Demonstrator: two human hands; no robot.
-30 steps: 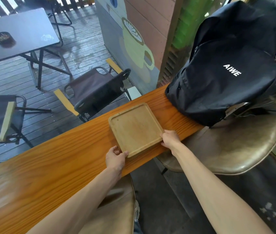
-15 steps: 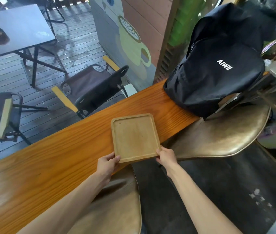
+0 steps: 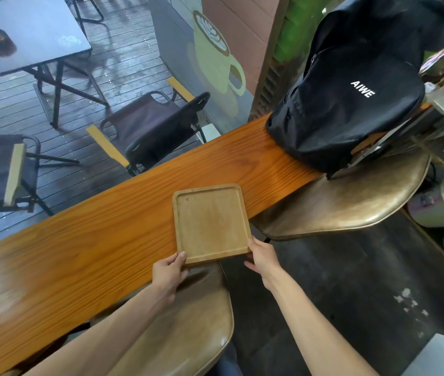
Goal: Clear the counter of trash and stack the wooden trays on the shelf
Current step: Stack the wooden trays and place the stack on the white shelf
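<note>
I have both hands on the wooden tray (image 3: 211,222) at frame centre: left hand (image 3: 168,272) and right hand (image 3: 262,255) grip its near corners (it overhangs the counter (image 3: 85,240) edge).

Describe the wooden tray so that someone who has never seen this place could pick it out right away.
Find the long orange wooden counter with a black backpack at its far end. The wooden tray overhangs the near edge, held at its near corners by the left hand and right hand. It is paler, square, raised-rimmed and empty.
</note>
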